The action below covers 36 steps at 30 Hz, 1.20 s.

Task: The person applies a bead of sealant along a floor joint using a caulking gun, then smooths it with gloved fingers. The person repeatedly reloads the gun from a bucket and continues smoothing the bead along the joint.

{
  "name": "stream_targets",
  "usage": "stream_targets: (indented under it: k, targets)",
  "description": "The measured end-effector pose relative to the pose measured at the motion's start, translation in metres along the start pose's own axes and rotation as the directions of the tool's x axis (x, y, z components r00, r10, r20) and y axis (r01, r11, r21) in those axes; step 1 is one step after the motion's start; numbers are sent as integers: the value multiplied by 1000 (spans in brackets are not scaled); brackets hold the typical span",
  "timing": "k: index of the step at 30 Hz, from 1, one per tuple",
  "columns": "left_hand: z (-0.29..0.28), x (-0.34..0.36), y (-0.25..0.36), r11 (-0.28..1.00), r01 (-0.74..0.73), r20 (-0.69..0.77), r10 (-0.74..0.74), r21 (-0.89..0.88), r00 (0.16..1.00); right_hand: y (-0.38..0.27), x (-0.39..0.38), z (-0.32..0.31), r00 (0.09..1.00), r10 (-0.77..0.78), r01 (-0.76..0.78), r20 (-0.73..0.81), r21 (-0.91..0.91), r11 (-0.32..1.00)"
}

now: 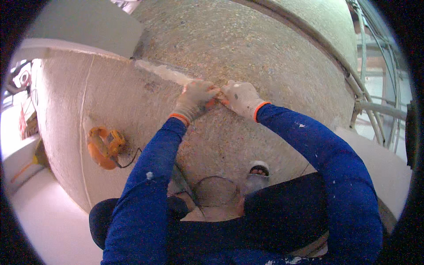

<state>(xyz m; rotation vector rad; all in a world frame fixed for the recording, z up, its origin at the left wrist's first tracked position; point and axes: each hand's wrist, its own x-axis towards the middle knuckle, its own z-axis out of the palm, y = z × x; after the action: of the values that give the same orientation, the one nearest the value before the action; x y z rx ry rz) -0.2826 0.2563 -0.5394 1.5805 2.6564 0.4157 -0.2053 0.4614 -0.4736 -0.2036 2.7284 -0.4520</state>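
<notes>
Both my hands wear pale knitted gloves with orange cuffs and meet in front of me, over the rough, speckled surface (247,57). The fingers of my left hand (197,98) are curled inward, close against those of my right hand (240,97), which are bent too. A small orange-toned patch shows between them; whether it is a held thing or part of the gloves cannot be made out. Just beyond my left hand runs a whitish strip (163,71) along the seam. An orange-yellow power tool (105,146) with a rounded guard and dark cord lies left of my left forearm.
A smooth pale surface (62,97) with a thin line down it extends to the left. At the upper left stands a grey panel (88,31). Metal pipes (380,108) rise along the right side. A sandalled foot (259,169) and a round grey shape (216,191) are below my hands.
</notes>
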Motion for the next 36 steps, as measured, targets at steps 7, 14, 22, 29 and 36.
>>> stream_targets:
  k: [7, 14, 22, 29, 36]
  targets:
    - [5, -14, -5, 978, 189, -183, -202, -89, 962, 14, -28, 13, 977, 206, -214, 55, 220, 952]
    - [19, -3, 60, 798, 586, 180, -602, 140, 778, 27, -40, 25, 975, 186, -210, 118, 236, 949]
    - [16, -4, 107, 668, 733, 36, -736, -130, 676, 39, -35, 26, 993, 114, -114, 14, 174, 978]
    - [25, 14, 111, 755, 645, 152, -628, -117, 763, 40, -52, 14, 988, 151, -155, 32, 228, 961]
    - [12, -14, 62, 966, 220, -312, -169, 136, 935, 57, -70, 23, 987, 154, -162, 54, 378, 911]
